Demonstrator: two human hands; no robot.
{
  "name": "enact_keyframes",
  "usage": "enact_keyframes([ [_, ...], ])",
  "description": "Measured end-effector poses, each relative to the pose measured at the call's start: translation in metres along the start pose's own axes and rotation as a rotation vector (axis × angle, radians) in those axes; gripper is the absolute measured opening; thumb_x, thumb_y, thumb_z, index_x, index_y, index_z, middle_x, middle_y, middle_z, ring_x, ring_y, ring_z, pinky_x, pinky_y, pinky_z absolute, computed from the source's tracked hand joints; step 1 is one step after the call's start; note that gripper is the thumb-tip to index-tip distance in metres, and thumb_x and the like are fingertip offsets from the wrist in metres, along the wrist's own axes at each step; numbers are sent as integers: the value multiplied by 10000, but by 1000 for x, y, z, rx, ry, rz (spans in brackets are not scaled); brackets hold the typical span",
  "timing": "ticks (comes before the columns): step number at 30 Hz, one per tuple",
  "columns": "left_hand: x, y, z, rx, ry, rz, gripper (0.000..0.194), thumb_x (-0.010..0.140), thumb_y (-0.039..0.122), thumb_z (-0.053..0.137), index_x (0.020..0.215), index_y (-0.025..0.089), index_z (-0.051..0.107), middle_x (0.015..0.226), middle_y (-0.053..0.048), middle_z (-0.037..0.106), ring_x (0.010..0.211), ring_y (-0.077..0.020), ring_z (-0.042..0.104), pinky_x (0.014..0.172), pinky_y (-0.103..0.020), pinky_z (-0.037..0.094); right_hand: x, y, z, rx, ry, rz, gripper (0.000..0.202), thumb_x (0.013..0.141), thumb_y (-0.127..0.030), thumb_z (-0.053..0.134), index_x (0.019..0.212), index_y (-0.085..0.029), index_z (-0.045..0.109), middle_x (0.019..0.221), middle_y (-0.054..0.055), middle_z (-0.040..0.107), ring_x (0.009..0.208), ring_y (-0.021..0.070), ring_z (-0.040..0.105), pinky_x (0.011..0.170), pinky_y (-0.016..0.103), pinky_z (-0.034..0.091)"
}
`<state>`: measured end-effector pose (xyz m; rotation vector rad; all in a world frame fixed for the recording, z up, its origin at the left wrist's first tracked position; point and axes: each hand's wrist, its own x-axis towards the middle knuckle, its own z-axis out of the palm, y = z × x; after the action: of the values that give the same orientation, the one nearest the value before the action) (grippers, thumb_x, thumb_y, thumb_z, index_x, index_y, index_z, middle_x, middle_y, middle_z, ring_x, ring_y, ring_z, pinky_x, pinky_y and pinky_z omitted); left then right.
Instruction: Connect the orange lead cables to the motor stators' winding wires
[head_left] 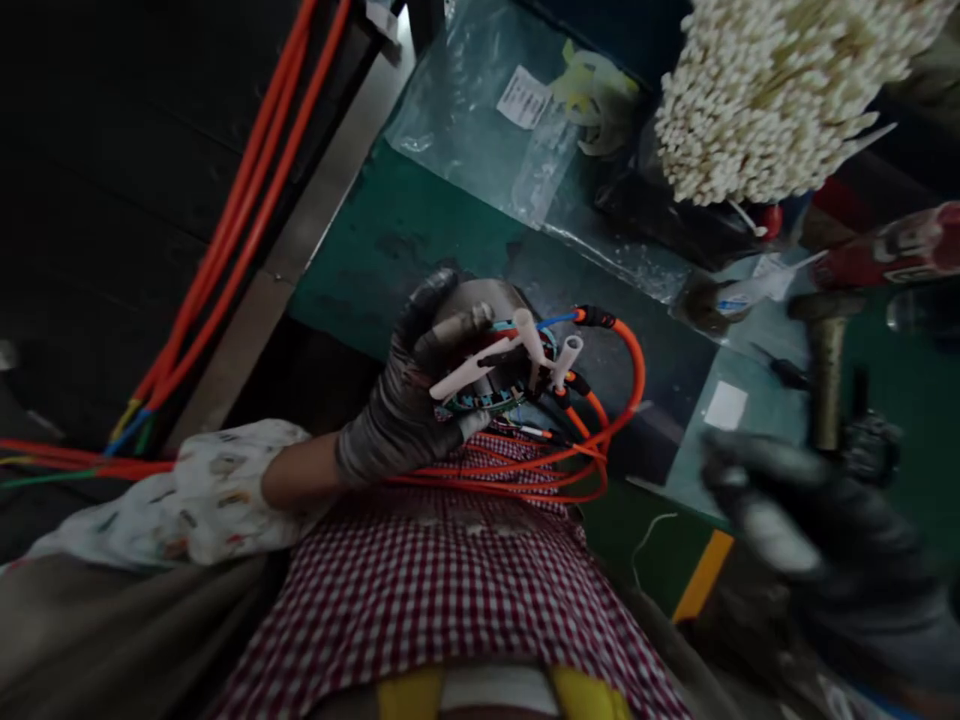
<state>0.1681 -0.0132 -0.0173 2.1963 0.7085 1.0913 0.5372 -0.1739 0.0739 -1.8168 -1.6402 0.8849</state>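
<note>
My left hand [409, 390], in a dark worn glove, wraps around a round metal motor part [491, 298] at the near edge of the bench. A green ring-shaped circuit board [491, 400] shows on its face. White sleeves [472, 370] stick out of it, and orange cables [637, 370] with blue and black ends loop off to the right. My right hand [787, 510], gloved too, is at the right, apart from the motor part. Motion smears its fingers, so whether it holds anything cannot be made out.
Orange cables [247, 200] hang along the metal bench edge [330, 180] at the left. A bundle of white-tipped sticks [757, 110], a red bottle [892, 248] and a hammer [827, 370] lie at the right. Clear plastic bags [465, 110] cover the back.
</note>
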Motion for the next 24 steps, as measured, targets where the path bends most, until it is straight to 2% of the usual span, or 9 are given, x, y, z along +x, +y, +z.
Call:
enact_keyframes([
  [1, 0, 0, 0, 6, -1, 5, 950, 1087, 479, 800, 1840, 350, 235, 1873, -107, 324, 1796, -355, 262, 1411, -609, 440, 5, -16, 16, 23, -145, -127, 418, 1088, -292, 701, 1484, -411, 757, 1168, 42, 881, 898, 267, 860, 729, 371, 742],
  [2, -1, 0, 0, 9, -2, 3, 951, 1088, 485, 798, 1840, 356, 229, 1873, -108, 326, 1796, -367, 259, 1405, -623, 447, 12, -28, 33, 43, -132, -217, 442, 1112, -244, 643, 1510, -406, 746, 1132, 25, 894, 845, 230, 861, 721, 333, 741],
  [5, -5, 0, 2, -17, -4, -29, 954, 1084, 528, 789, 1838, 378, 225, 1811, -109, 437, 1784, -413, 271, 1393, -682, 449, 39, -43, 77, 94, -160, -363, 533, 1120, -169, 627, 1617, -357, 675, 1309, 33, 886, 1052, 227, 891, 933, 346, 763],
  [7, -8, 0, 5, -52, 10, -59, 948, 1074, 560, 790, 1832, 381, 249, 1756, -119, 508, 1772, -448, 287, 1374, -715, 466, 50, -41, 91, 71, -180, -405, 568, 1127, -172, 626, 1670, -339, 623, 1432, 43, 844, 1180, 238, 870, 1052, 387, 742],
  [10, -10, 0, 10, -80, 44, -89, 904, 1088, 588, 758, 1822, 389, 269, 1745, -135, 513, 1771, -461, 285, 1345, -727, 502, 50, -37, 91, -79, -180, -445, 571, 1133, -187, 601, 1689, -321, 604, 1491, 51, 815, 1197, 250, 864, 1044, 385, 744],
  [12, -10, 0, 11, -72, 60, -66, 880, 1103, 591, 735, 1822, 393, 268, 1768, -125, 482, 1774, -447, 287, 1357, -713, 494, 46, -39, 86, -267, -176, -475, 524, 1118, -185, 597, 1620, -316, 679, 1431, 60, 844, 1027, 239, 890, 814, 304, 755],
  [15, -7, 1, 10, -59, 76, -26, 854, 1100, 586, 745, 1809, 375, 319, 1792, -99, 443, 1766, -429, 318, 1380, -680, 478, 43, -47, 81, -502, -189, -525, 440, 1094, -199, 594, 1478, -288, 791, 1331, 89, 879, 722, 205, 844, 508, 251, 614],
  [21, -3, 6, 8, -37, 74, -61, 810, 1133, 554, 700, 1818, 402, 296, 1758, -95, 466, 1764, -413, 334, 1374, -710, 473, 44, -60, 83, -656, -186, -607, 420, 1072, -183, 584, 1397, -245, 843, 984, 77, 904, 533, 191, 722, 392, 272, 471],
  [24, -3, 5, 9, -37, 79, -24, 865, 1102, 561, 745, 1823, 396, 297, 1786, -86, 447, 1767, -431, 314, 1370, -706, 479, 45, -64, 83, -665, -169, -628, 415, 1069, -177, 582, 1377, -257, 848, 987, 56, 907, 539, 183, 718, 390, 266, 458],
])
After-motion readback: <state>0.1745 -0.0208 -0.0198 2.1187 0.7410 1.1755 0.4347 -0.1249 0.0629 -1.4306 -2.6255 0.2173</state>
